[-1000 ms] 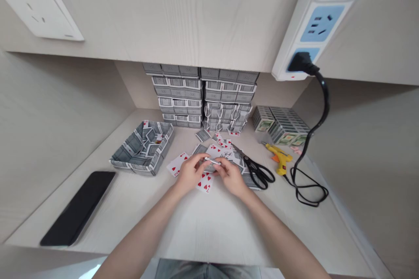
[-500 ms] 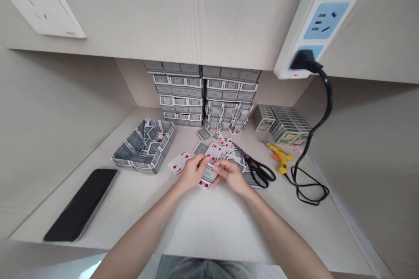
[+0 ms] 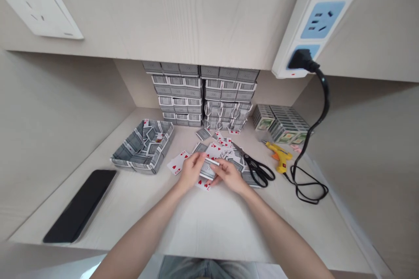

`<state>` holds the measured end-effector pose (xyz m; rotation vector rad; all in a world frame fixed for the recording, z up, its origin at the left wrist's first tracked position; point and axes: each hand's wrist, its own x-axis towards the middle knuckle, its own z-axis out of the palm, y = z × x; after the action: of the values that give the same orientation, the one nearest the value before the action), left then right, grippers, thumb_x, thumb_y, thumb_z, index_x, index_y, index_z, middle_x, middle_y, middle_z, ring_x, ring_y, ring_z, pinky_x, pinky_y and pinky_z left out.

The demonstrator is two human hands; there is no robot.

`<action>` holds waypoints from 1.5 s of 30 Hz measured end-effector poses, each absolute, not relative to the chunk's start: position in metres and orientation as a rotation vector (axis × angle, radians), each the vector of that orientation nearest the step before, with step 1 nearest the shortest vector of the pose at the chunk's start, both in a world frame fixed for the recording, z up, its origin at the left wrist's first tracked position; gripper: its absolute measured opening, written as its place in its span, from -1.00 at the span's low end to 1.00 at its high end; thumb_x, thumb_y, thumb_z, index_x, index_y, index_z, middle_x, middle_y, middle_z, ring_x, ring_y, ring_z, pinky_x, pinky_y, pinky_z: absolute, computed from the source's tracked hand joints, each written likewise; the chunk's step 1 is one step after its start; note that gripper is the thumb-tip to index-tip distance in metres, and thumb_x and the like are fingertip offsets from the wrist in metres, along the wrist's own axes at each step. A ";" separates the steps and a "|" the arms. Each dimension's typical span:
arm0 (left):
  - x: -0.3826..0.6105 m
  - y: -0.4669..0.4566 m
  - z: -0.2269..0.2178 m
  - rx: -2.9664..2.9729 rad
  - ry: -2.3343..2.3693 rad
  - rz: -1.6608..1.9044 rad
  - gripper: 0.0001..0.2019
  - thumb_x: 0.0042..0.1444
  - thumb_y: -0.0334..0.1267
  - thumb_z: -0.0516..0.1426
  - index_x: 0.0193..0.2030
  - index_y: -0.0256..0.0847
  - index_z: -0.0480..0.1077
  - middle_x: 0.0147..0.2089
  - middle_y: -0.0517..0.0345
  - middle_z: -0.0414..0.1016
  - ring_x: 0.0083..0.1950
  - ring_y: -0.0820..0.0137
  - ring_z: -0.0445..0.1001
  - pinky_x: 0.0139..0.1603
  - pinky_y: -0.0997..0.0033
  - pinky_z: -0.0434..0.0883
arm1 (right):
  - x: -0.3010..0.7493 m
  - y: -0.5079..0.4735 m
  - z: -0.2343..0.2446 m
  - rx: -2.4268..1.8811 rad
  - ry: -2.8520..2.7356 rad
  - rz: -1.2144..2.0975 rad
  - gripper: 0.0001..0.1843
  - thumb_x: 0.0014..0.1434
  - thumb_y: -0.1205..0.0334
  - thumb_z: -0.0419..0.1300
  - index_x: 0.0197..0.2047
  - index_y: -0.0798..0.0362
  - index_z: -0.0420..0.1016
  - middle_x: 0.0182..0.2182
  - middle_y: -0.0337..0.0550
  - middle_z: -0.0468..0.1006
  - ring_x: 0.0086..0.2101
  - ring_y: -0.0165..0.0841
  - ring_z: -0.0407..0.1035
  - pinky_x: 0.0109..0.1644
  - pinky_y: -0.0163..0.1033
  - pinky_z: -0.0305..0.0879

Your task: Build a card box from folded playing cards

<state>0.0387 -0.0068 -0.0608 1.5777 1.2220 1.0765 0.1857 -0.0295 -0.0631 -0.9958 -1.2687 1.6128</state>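
Between my two hands is a playing card [image 3: 208, 169], its grey patterned back facing up and a white strip along its edges. My left hand [image 3: 191, 171] grips its left side, thumb near the top edge. My right hand [image 3: 229, 175] pinches its right side with the thumb on top. Whether it is one card or more I cannot tell. Just below lies a heart card [image 3: 203, 184], partly hidden by the held one. A two of hearts [image 3: 178, 162] rests beside my left hand. Loose cards [image 3: 214, 150] are scattered behind my hands.
Black-handled scissors [image 3: 258, 170] lie right of my hands, with a yellow glue gun [image 3: 279, 155] and its black cord [image 3: 310, 187] beyond. A box made of cards [image 3: 144, 166] and a black phone [image 3: 81, 205] are left. Stacked card boxes [image 3: 183, 96] and card packs [image 3: 284, 124] stand behind.
The held card has tilted and shifted slightly up and left, showing more of its back. My right thumb now lies over its face. The view has shifted a little.
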 end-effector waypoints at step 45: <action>0.044 -0.008 -0.065 1.432 1.263 1.153 -0.63 0.08 0.03 -0.05 -0.54 -0.24 0.18 -0.66 0.32 0.14 -0.64 0.56 0.15 -0.65 0.58 0.11 | 0.181 -0.035 -0.065 -0.888 -1.303 1.713 -0.66 0.07 -0.07 0.09 -0.45 0.06 0.22 -0.77 -0.34 0.41 -0.79 -0.47 0.20 -0.73 -0.39 0.10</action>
<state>0.0439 -0.0076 -0.0645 1.4323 1.2633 1.1532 0.1808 -0.0349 -0.0647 -0.8879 -1.3033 1.7126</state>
